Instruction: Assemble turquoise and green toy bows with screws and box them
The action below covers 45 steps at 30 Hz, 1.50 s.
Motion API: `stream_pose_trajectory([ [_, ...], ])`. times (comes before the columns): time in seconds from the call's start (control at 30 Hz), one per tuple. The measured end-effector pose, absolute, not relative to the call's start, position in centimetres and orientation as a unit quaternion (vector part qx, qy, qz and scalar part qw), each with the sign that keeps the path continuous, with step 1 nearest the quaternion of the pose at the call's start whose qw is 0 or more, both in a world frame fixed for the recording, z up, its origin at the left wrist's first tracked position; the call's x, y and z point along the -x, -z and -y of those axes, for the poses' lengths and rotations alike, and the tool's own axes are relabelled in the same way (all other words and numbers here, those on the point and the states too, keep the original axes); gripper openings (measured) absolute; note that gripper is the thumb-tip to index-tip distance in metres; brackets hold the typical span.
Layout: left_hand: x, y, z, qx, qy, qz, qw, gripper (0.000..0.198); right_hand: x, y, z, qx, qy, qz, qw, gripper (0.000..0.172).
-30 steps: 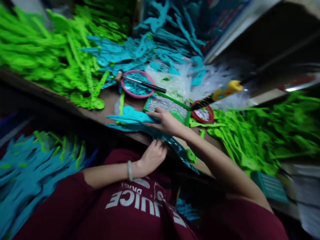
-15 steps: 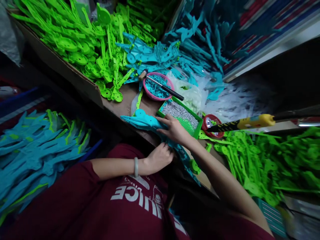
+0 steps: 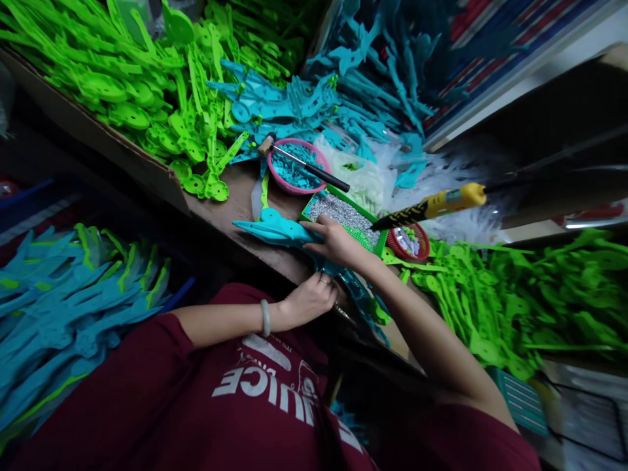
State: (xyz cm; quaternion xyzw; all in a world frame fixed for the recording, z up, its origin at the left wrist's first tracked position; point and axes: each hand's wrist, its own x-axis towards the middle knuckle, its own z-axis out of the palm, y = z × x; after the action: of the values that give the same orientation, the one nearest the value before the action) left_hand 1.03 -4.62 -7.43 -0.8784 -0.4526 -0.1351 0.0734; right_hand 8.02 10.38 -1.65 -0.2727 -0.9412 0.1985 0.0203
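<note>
Currently my feed has a teal plastic part (image 3: pixel 272 227) mid-view, at the near edge of the brown worktop (image 3: pixel 228 209); I take it as the clock's centre. The right hand (image 3: pixel 338 245) reaches in from four o'clock and holds it, index finger laid along the upper side. From seven o'clock comes the left hand (image 3: pixel 311 302), fingers curled against the part's near side; their tips are hidden, so I can't tell whether they pinch it.

At twelve I see a hammer (image 3: pixel 311 169) lying across a pink basket (image 3: pixel 293 190) of small teal pieces. A green tray (image 3: pixel 381 242) of tiny silvery pieces sits at two, a red basket (image 3: pixel 413 255) at three, and a yellow-and-black power tool (image 3: pixel 436 204) slants above them. Lime-green plastic parts (image 3: pixel 132 104) heap up at ten, more lime-green pieces (image 3: pixel 475 307) past three, and stacked teal assemblies (image 3: pixel 63 320) toward nine.
</note>
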Motion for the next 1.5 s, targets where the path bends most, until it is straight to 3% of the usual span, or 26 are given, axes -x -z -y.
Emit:
stream_pose_trajectory([
  [0.23,-1.2,7.0,5.6,0.873,0.112,0.465,0.091,0.037,-8.3,1.9,-10.5,0.301,-0.158,0.94,-0.013,0.054],
  [0.57,-1.2,5.8,5.3,0.882,0.117,0.456,0.022,0.027,-7.8,-0.4,-9.0,0.327,-0.106,0.934,-0.097,0.053],
  [0.73,-0.8,5.6,6.0,0.886,0.136,0.443,0.024,0.027,-8.2,0.6,-9.1,0.297,-0.148,0.938,-0.095,0.06],
  [0.97,5.6,4.6,8.3,0.896,0.273,0.345,0.056,0.029,-8.9,-0.6,-9.3,0.279,-0.204,0.932,-0.108,0.031],
  [1.07,10.0,3.3,6.9,0.843,0.313,0.437,0.025,0.029,-8.5,-0.8,-9.6,0.267,-0.188,0.939,-0.11,0.031],
  [1.17,13.1,2.5,4.4,0.811,0.271,0.517,-0.032,0.037,-8.2,-0.5,-10.2,0.282,-0.172,0.935,-0.128,0.032],
  [1.33,14.9,2.7,3.0,0.825,0.204,0.521,-0.078,0.051,-9.0,-1.1,-10.1,0.307,-0.172,0.925,-0.14,0.034],
  [1.5,16.6,2.1,3.9,0.736,0.258,0.625,-0.046,0.049,-13.2,-2.0,-7.6,0.335,-0.164,0.927,-0.031,0.045],
])
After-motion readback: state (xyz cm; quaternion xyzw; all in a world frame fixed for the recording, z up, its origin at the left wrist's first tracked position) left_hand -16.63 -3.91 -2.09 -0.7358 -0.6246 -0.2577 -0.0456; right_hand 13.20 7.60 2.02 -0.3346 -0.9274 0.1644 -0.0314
